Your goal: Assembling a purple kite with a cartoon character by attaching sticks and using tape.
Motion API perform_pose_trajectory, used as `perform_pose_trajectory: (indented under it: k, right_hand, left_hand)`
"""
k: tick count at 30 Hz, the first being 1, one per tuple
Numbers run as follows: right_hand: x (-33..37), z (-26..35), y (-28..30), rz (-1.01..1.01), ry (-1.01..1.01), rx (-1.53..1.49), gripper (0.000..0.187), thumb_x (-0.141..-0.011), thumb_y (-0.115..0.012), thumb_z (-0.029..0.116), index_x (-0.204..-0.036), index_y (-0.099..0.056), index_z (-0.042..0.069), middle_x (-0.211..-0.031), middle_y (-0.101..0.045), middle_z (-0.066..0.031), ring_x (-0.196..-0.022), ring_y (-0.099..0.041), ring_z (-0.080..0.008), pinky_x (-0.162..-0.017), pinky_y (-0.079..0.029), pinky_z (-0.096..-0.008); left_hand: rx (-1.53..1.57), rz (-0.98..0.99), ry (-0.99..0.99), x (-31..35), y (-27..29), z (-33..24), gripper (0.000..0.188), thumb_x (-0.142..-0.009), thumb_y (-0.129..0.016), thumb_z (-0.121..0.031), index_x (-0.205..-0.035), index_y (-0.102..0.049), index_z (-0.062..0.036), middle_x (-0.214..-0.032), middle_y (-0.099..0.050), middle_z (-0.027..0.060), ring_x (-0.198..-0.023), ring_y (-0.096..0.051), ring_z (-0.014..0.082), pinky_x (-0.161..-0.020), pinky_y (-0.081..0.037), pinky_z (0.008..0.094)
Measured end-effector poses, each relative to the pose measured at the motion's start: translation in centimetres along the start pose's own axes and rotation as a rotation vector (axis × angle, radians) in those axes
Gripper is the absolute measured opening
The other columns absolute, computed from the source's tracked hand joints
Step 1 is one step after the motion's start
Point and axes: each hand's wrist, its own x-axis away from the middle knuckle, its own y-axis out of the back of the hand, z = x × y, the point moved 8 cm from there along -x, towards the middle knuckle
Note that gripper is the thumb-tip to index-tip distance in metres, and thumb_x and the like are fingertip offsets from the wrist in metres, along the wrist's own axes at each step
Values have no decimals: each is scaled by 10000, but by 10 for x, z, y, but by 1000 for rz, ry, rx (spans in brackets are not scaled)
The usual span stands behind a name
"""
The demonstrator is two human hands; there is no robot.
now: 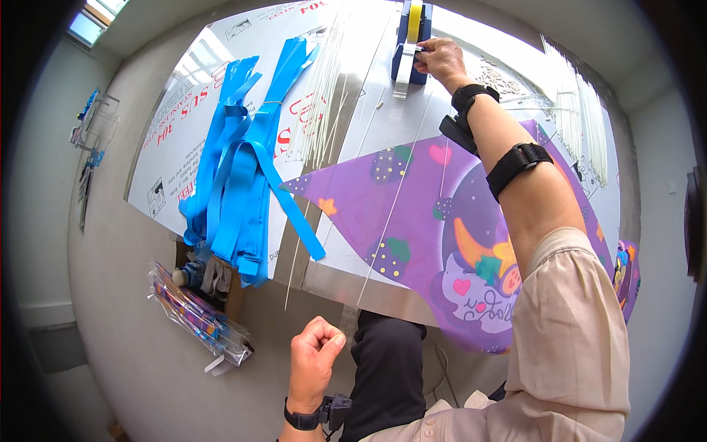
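My right hand (443,60) reaches to the far side of the table, its fingers closed at the side of a dark blue tape dispenser (406,57) with a yellow-cored roll. They seem to pinch the clear tape (401,82) coming off it. My left hand (317,352) is closed below the near table edge, thumb against the index finger; what it holds is hidden. A clear strip (349,321) hangs at the edge close by. Under my right arm lies a purple, kite-shaped printed sheet (353,193), with thin white rods (398,193) across it.
Bundled blue ribbons (247,184) lie at the table's left. Bundles of white rods stand on the table (166,158) at the middle back and far right (582,110). Small pale pieces (501,77) lie behind my forearm. Below left, clear-wrapped packages (199,320) rest beside a box.
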Motion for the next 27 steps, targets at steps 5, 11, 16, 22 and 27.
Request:
perform_pose_trajectory:
  k: [5,11,16,22,27]
  right_hand:
    - [3,4,2,-26,18,1,180,-846,-624,-15,-1024,-646,-21,-923,-666,-117,-679,-683,-144,-594,-587,-229]
    - [5,3,-3,-28,-23,42,204,-865,-615,-5,-1059,-673,15,-892,-688,-97,-697,-688,-128,-623,-595,-223]
    - [1,-3,8,-148,5,45,205,-809,-608,-21,-1002,-669,9,-850,-684,-126,-688,-693,-181,-624,-574,-286]
    - [29,-23,-6,-250,-454,-510,26,-767,-644,21,-776,-639,-2,-720,-637,-116,-645,-611,-181,-593,-468,-342]
    - [41,-18,-24,-237,-649,-827,118,-799,-642,-17,-889,-567,-15,-743,-587,-79,-636,-582,-176,-550,-455,-309]
  left_hand:
    - [-3,23,20,3,-2,-6,151,-804,-622,-63,-695,-543,4,-701,-438,-16,-627,-372,59,-569,-287,219]
    - [72,44,-8,13,0,-13,130,-810,-617,-21,-705,-549,17,-704,-432,-11,-608,-361,61,-557,-299,220]
    - [-22,24,-16,7,-4,-5,129,-814,-623,-21,-711,-556,17,-706,-444,-14,-607,-370,54,-555,-313,220]
    - [-20,-27,20,6,0,7,147,-813,-638,-52,-703,-560,5,-709,-453,-33,-620,-382,44,-564,-303,206]
    - [-40,-35,20,7,2,9,145,-814,-639,-53,-706,-564,7,-701,-455,-35,-610,-381,40,-553,-301,204]
